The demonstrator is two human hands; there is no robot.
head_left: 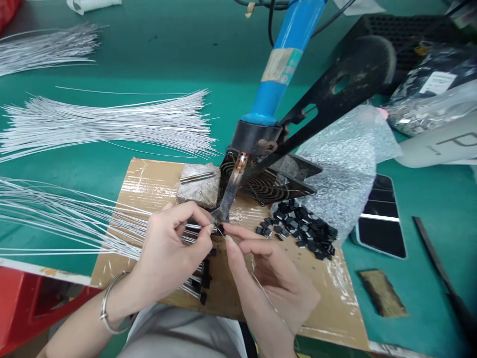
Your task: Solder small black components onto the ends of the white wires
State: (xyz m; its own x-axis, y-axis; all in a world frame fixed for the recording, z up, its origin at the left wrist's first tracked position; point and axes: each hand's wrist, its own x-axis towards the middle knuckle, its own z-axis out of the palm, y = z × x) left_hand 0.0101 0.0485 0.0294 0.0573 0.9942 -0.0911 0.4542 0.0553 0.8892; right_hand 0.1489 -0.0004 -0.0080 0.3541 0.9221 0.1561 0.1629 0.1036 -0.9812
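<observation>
A blue soldering iron [274,82] is clamped in a black metal holder [335,84], its tip pointing down between my hands. Right below the tip, my left hand [173,251] is closed, thumb and forefinger pinching what looks like a white wire; its end is mostly covered by the fingertips. My right hand [272,278] pinches a thin strand of solder wire [270,302] that runs down across the palm, its fingertips close to the left ones. Beneath the left hand lie white wires [126,231] with black connectors [204,278] on their ends.
A heap of small black connector housings [307,228] lies right of a black fan [261,184]. A wrapped block [199,186] sits on the cardboard [143,181]. Farther off are a wire bundle [112,122], bubble wrap [343,164], a phone [383,219] and a sponge [383,293].
</observation>
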